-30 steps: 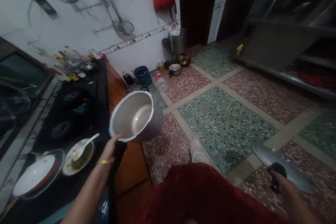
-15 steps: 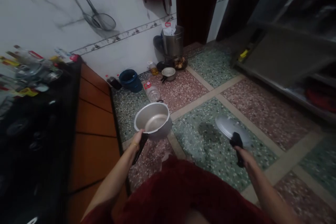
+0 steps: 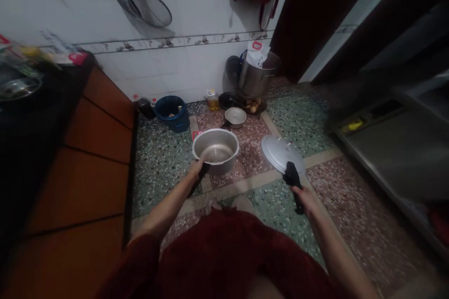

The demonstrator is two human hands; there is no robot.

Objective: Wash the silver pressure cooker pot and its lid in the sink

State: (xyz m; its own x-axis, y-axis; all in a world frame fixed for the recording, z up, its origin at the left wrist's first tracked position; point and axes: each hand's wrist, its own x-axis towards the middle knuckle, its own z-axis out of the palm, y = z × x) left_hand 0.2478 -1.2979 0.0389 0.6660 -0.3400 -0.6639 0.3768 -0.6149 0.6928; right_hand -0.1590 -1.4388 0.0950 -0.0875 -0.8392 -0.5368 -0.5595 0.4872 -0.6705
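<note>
My left hand is closed round the black handle of a metal pressure cooker pot, held low over the terrazzo floor with its open mouth up and nothing visible inside. My right hand grips the black handle of the cooker's lid, which hangs to the right of the pot, tilted, apart from it. My dark red garment fills the bottom of the view.
Against the tiled wall stand a blue bucket, a small metal bowl, a tall steel pot and an oil bottle. A dark counter with orange cabinet fronts runs on the left. A steel shelf is on the right.
The view has turned from the counter toward the wall and floor. Both arms have lowered and come closer together, bringing pot and lid down in front of me near the floor.
</note>
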